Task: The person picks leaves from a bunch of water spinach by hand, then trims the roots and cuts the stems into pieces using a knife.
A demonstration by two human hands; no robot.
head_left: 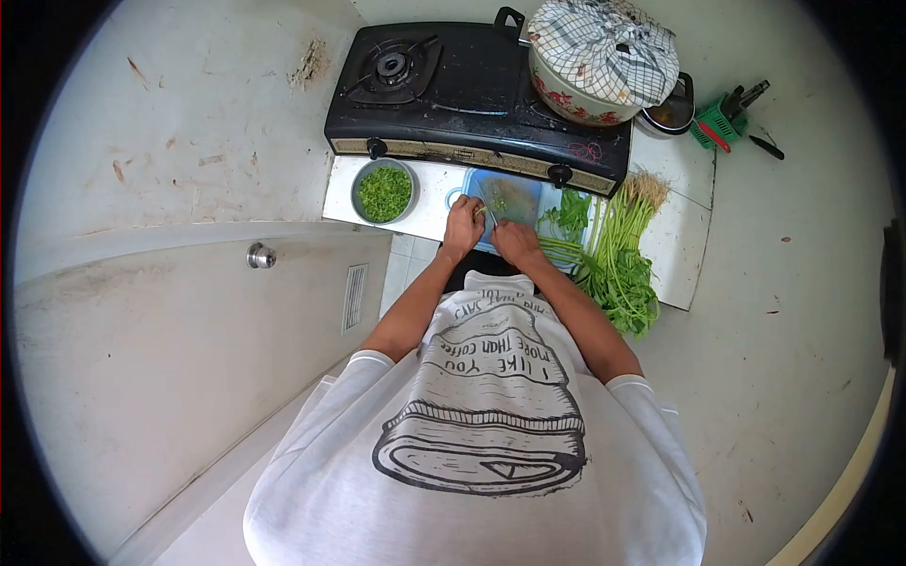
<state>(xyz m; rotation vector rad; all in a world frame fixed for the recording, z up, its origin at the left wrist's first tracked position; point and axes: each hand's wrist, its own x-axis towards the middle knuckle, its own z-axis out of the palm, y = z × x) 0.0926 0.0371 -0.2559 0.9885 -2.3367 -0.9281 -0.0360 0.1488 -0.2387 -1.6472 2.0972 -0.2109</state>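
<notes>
My right hand [515, 242] is closed around the handle of a knife [487, 202], its thin blade pointing up and left over a blue cutting board [525, 191]. Left of the blade, my left hand [463, 228] is curled at the board's edge, fingers pinched on a small bit of green stem that they mostly hide. Chopped green bits [500, 201] lie on the board beside the blade. Cut leaves [570, 213] rest at the board's right side. A large bunch of leafy green stalks with roots [617, 250] lies to the right.
A grey bowl [356, 195] of chopped greens stands on the white tiled counter [431, 193] at left. Behind is a black two-burner gas stove [472, 80] carrying a cloth-covered pot [578, 99]. A small pot [668, 115] and a green basket [714, 121] with knives stand at right.
</notes>
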